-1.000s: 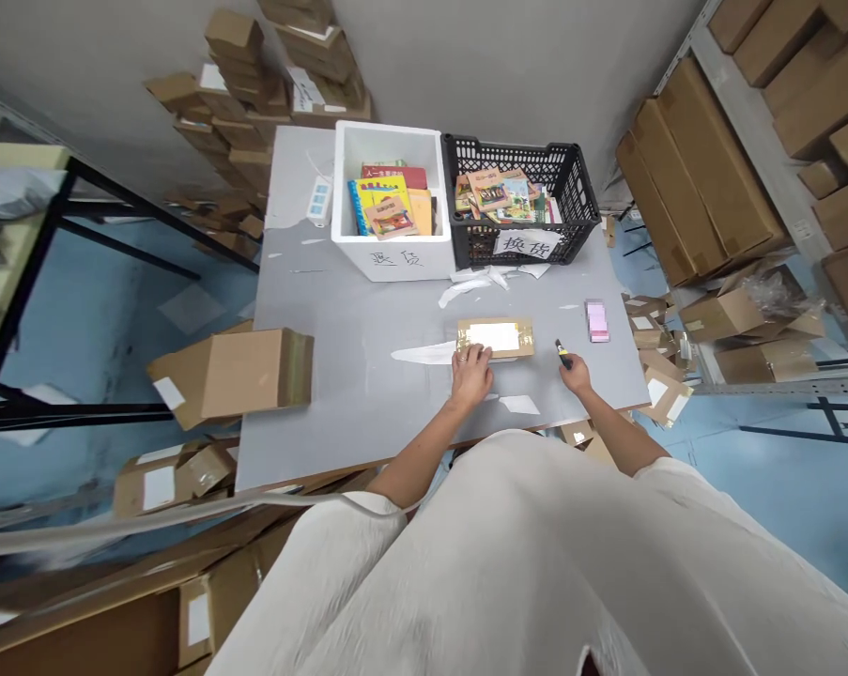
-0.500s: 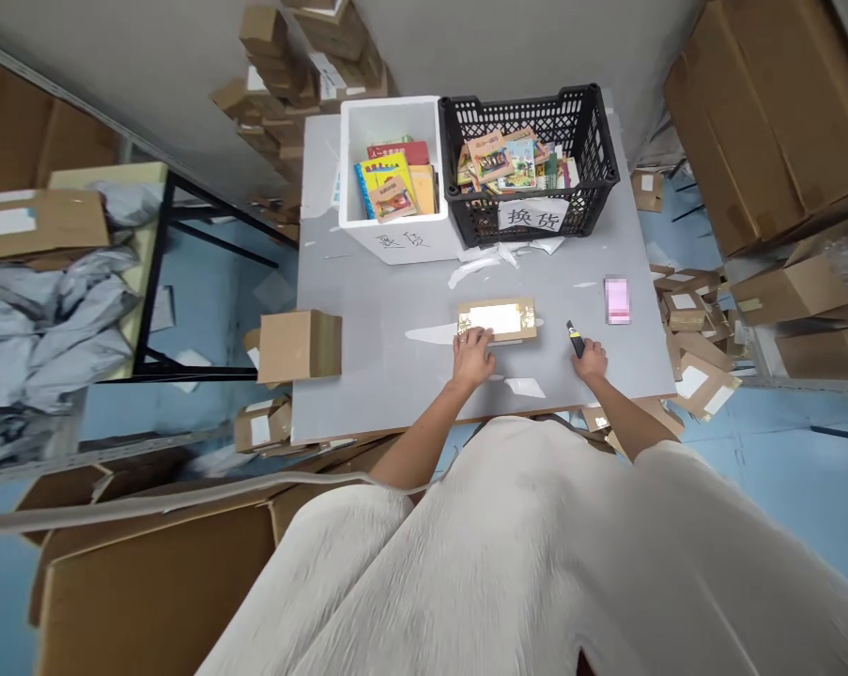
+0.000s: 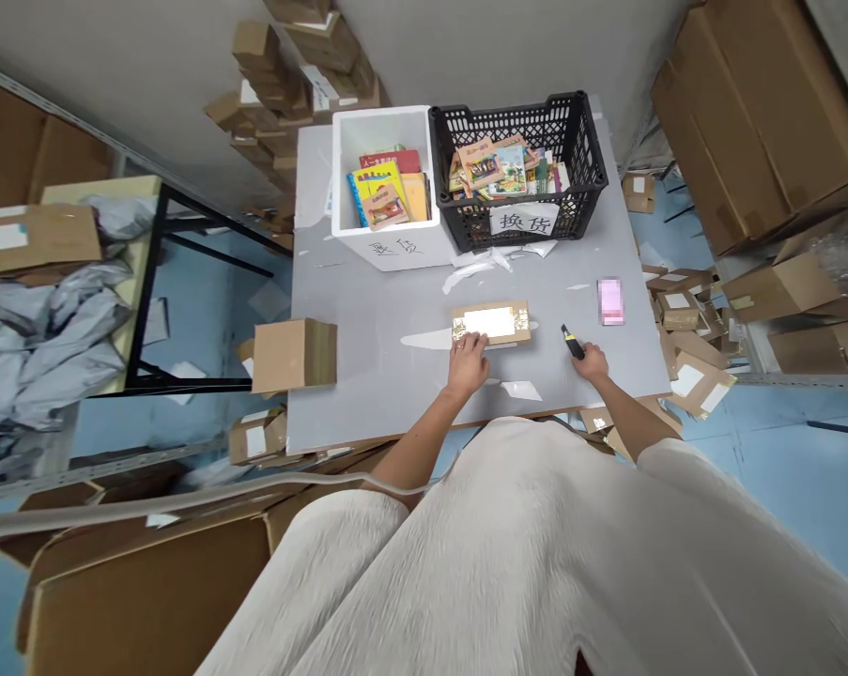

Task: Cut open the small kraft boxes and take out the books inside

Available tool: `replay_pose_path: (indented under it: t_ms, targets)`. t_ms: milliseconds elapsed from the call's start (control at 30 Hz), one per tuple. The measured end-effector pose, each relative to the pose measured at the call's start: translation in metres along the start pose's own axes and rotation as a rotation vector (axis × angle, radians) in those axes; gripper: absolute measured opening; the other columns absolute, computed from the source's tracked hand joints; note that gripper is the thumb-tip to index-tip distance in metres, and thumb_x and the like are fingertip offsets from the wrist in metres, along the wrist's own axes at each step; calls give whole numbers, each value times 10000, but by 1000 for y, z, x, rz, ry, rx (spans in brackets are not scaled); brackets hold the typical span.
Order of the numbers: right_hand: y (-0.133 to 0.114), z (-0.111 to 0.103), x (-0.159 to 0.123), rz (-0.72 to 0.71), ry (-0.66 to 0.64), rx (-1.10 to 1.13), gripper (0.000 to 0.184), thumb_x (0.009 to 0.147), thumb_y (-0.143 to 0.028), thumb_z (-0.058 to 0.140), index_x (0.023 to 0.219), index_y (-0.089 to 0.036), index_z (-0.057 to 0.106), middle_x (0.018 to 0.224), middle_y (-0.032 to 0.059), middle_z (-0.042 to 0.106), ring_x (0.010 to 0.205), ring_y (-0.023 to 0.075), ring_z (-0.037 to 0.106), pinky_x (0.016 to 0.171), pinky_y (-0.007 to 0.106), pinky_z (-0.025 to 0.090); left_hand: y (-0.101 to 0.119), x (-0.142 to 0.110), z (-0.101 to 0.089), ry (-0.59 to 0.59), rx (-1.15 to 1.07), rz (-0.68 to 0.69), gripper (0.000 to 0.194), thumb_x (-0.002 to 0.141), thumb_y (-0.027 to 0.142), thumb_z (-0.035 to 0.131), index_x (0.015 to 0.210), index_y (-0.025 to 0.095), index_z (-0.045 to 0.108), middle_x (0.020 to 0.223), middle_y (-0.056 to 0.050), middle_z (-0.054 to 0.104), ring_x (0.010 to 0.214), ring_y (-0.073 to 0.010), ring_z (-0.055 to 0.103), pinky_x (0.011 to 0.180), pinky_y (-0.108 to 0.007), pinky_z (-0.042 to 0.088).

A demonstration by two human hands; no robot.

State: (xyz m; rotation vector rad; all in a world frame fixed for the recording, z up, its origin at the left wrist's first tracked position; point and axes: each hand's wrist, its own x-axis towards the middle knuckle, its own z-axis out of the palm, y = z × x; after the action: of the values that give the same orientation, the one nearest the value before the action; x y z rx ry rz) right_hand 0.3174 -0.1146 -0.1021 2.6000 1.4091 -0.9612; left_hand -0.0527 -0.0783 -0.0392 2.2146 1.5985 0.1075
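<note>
A small cardboard box lies on the grey table, with a white label on top and shiny tape at both ends. My left hand grips its near left edge, fingertips over the top. To the right of the box, my right hand is closed round a utility knife with a black and yellow handle. The knife points away from me and up to the left, apart from the box. Whether its blade is out is too small to tell.
At the back stand a white foam box and a black plastic crate, both holding books. A phone lies at the right. A larger cardboard box sits at the left edge. Paper scraps lie about.
The view has shifted. My right hand has turned the knife slightly and sits a little farther from the small box than one second ago. My left hand stays on the box.
</note>
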Motion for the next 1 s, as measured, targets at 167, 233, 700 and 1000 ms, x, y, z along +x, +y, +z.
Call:
replay_pose_path:
  t_ms: [167, 233, 700, 1000]
  targets:
    - [-3, -16, -7, 106, 4, 321, 286, 842, -323, 761, 1107, -214, 748, 1061, 76, 811, 1028, 256, 781, 828, 290, 561, -3, -2, 5, 15, -10, 46, 720, 933, 174, 577, 1653, 189, 559, 1681, -183, 579, 1657, -401, 428, 1388, -614, 340]
    - [-9, -25, -11, 112, 39, 485, 252, 834, -351, 749, 1049, -222, 723, 923, 31, 776, 914, 220, 769, 768, 270, 565, -3, -3, 7, 23, -12, 61, 718, 937, 165, 574, 1654, 176, 558, 1691, -190, 571, 1663, -400, 423, 1392, -610, 332]
    - [-145, -91, -59, -669, -70, 353, 522, 1045, -669, 676, 1298, -235, 818, 1219, 83, 835, 861, 213, 772, 845, 338, 637, -6, -9, 17, 80, -78, 158, 801, 922, 148, 573, 1719, 137, 489, 1820, -176, 459, 1725, -365, 366, 1449, -599, 242]
    - [-231, -84, -80, -811, -73, -393, 376, 1139, -397, 594, 1415, -270, 816, 1371, 84, 826, 1263, 269, 747, 992, 306, 544, -10, -12, 23, 103, -173, 223, 858, 899, 143, 570, 1748, 110, 449, 1846, -184, 413, 1757, -350, 314, 1464, -613, 212]
